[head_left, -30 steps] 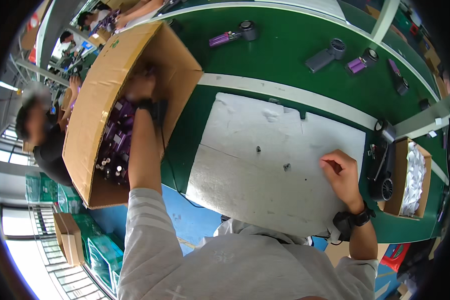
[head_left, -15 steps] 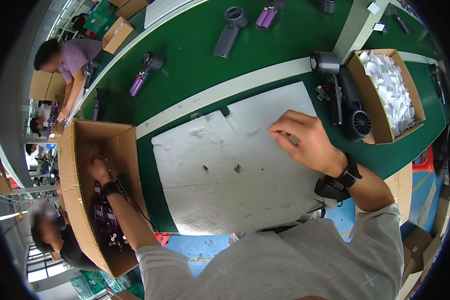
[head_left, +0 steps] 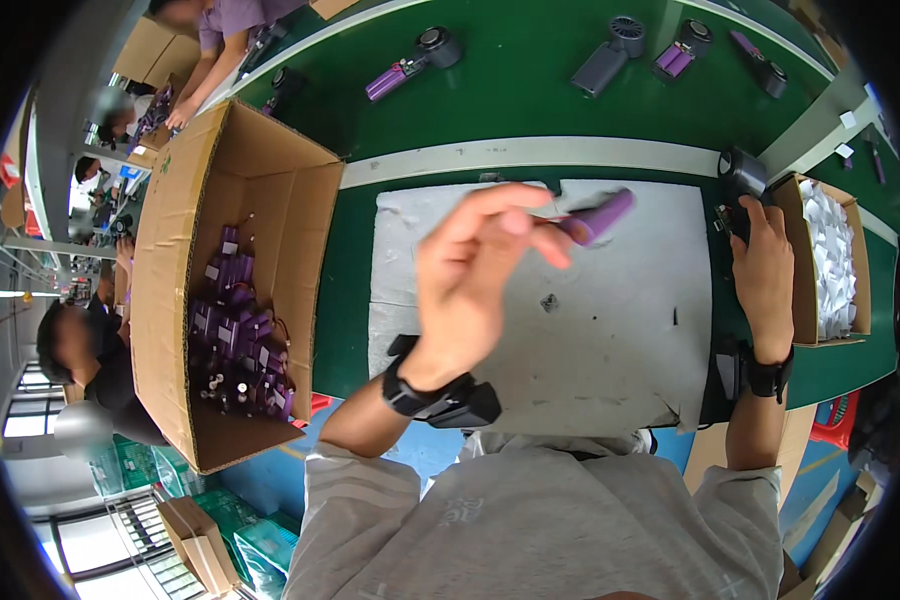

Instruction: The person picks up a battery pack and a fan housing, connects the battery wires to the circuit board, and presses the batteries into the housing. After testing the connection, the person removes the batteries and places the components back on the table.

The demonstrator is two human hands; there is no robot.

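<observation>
My left hand (head_left: 470,280) is raised over the white foam board (head_left: 610,340), fingers pinched together. A purple battery pack (head_left: 602,218) juts out from its fingertips, blurred by motion; my fingers seem to hold it by its wire end. At the board's right, my right hand (head_left: 765,265) closes over a dark grey handheld fan (head_left: 743,172). The fan's round head shows beyond my fingers, while its handle is mostly hidden under the hand. A small circuit board (head_left: 723,222) sits beside that hand.
An open cardboard box (head_left: 175,300) with several purple battery packs (head_left: 232,330) stands at the left. At the right is a box of white paper pieces (head_left: 828,260). Several fan units (head_left: 610,68) lie past the white ledge (head_left: 530,155). Other people work at the far left.
My left hand has come out of the cardboard box with a purple battery pack and moved over the foam board. My right hand has gone from above the board to the fan at right.
</observation>
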